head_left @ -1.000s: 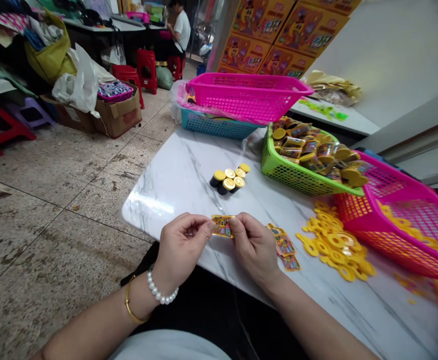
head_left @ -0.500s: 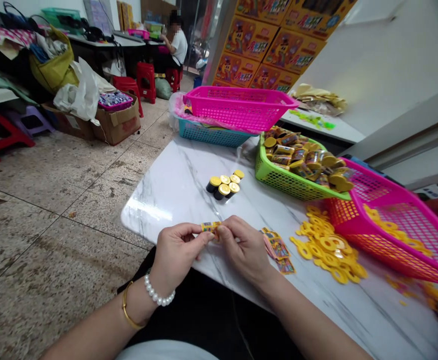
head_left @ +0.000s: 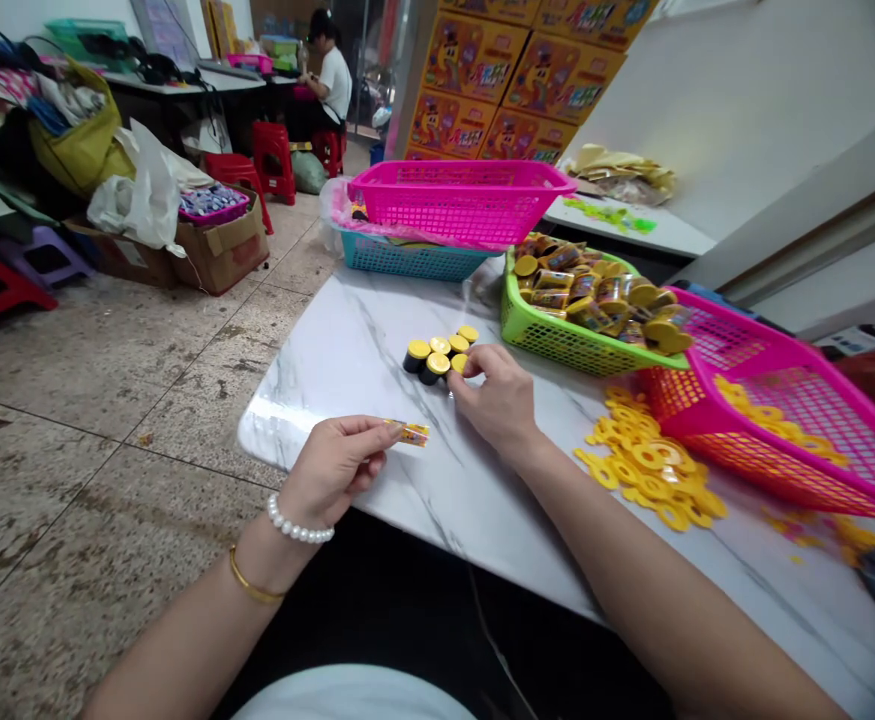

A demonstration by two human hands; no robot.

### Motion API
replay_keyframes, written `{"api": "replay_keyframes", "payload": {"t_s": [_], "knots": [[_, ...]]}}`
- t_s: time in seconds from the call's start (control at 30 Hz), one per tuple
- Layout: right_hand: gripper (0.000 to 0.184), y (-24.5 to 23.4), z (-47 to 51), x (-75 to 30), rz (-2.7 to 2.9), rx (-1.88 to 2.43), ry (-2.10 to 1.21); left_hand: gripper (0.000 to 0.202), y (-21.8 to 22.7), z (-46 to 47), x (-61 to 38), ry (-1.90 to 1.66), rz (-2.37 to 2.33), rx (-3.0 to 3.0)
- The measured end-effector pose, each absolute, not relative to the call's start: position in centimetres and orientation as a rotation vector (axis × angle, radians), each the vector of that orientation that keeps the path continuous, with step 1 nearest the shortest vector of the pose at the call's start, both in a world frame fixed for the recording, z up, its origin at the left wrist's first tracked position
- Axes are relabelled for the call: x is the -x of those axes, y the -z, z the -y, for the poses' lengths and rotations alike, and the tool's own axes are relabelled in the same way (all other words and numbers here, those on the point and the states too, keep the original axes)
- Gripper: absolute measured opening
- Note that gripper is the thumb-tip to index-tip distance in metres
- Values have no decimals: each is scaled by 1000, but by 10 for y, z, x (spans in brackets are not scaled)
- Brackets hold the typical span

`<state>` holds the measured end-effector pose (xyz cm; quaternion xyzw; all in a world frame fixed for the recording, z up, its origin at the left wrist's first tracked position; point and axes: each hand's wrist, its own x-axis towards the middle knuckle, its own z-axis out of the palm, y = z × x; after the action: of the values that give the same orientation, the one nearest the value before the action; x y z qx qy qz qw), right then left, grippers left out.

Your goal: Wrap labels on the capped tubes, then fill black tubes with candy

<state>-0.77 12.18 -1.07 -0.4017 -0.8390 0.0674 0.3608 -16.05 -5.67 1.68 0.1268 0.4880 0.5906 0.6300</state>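
Between the thumb and fingers of my left hand (head_left: 341, 462) is a small yellow printed wrapper (head_left: 413, 434), held flat just above the table's front part. Further forward, my right hand (head_left: 501, 400) has its thumb and fingers closed on a small black canister with a yellow lid (head_left: 459, 363), at the right of a cluster. Several matching canisters (head_left: 435, 368) stand upright there, close together. My right forearm and hand cover the spot where the printed labels lay.
Yellow plastic rings (head_left: 651, 455) lie heaped on the marble-patterned table (head_left: 317, 370). A green basket (head_left: 557, 335) full of wrapped canisters stands behind them, beside a pink basket (head_left: 782, 400) with more rings. Another pink basket (head_left: 459, 205) sits on a blue one (head_left: 407, 257). A person (head_left: 332, 80) sits far back.
My right hand has left the wrapper and moved forward to the canisters. My left hand keeps the wrapper, slightly further left. The whole view has shifted a little.
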Motion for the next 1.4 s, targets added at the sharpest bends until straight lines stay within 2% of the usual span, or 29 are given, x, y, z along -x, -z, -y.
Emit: {"api": "replay_keyframes", "payload": {"t_s": [0.1,0.23,0.3,0.37,0.6,0.87,0.93,1.07,1.13,1.27,1.33,1.4], "knots": [[20,-2,-108,5,2018,1068,-334,26,-17,53,164,-1428,-1061,-172],[38,-26,-78,-9,1766,898,-1078,9,-20,46,166,-1480,-1002,-34],[36,-31,-66,-13,1685,809,-1371,8,-22,42,166,-1448,-971,-17],[34,-31,-60,-14,1655,756,-1513,13,-24,39,165,-1414,-930,-13],[27,-26,-58,-14,1776,711,-1384,16,-22,34,162,-1401,-832,20],[28,-20,-51,-20,2095,609,-746,9,-19,30,159,-1421,-869,-26],[27,-18,-48,-18,2062,607,-812,9,-18,31,156,-1423,-905,-64],[21,-17,-46,-12,1885,677,-1325,23,-13,35,149,-1456,-959,-163],[20,-18,-48,-12,1831,678,-1466,32,-11,38,148,-1496,-993,-209],[23,-22,-52,-16,1796,687,-1383,48,-10,39,154,-1618,-1140,-346],[27,-21,-53,-18,1833,684,-1305,54,-10,37,161,-1560,-1136,-495],[28,-19,-53,-18,1918,646,-1199,48,-9,35,166,-1436,-1066,-651]]}}
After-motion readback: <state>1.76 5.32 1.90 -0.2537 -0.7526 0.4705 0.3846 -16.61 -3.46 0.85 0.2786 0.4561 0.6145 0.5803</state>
